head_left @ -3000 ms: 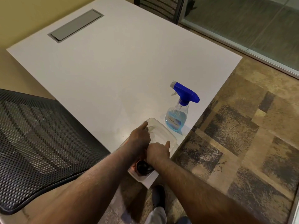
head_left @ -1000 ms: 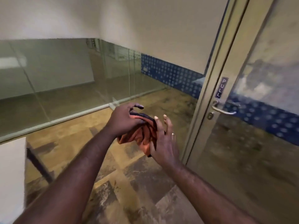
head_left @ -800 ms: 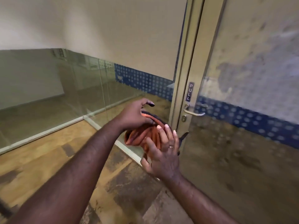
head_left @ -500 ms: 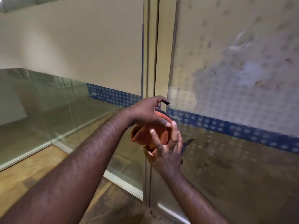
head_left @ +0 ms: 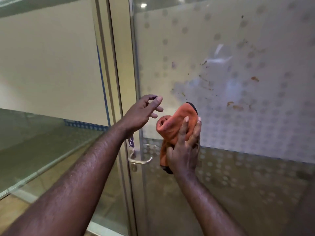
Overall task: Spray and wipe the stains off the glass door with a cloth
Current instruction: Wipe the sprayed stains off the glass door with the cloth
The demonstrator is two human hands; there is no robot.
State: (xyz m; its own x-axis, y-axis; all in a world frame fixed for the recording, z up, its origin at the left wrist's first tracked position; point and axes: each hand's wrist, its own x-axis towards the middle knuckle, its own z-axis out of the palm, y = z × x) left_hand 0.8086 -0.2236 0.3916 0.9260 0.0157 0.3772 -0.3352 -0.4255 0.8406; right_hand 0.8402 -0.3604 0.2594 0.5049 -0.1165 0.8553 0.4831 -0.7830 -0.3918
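Note:
The glass door [head_left: 238, 176] fills the right half of the view, frosted with a dot pattern. Brown stains [head_left: 237, 106] speckle it at chest height, up and to the right of my hands. My right hand [head_left: 185, 150] grips a bunched orange cloth [head_left: 172, 126] with a dark edge, held just in front of the glass. My left hand [head_left: 143, 113] hovers to the left of the cloth, fingers spread, touching nothing. No spray bottle is in view.
A metal lever handle [head_left: 139, 160] with a PULL label [head_left: 131, 142] above it sits on the door's left stile, below my left wrist. The pale door frame [head_left: 110, 65] runs vertically. A glass partition [head_left: 42, 142] stretches to the left.
I turned from the table to the door and came up close to it. My left hand let go of the cloth and drew away to the left; the right hand raised it toward the glass.

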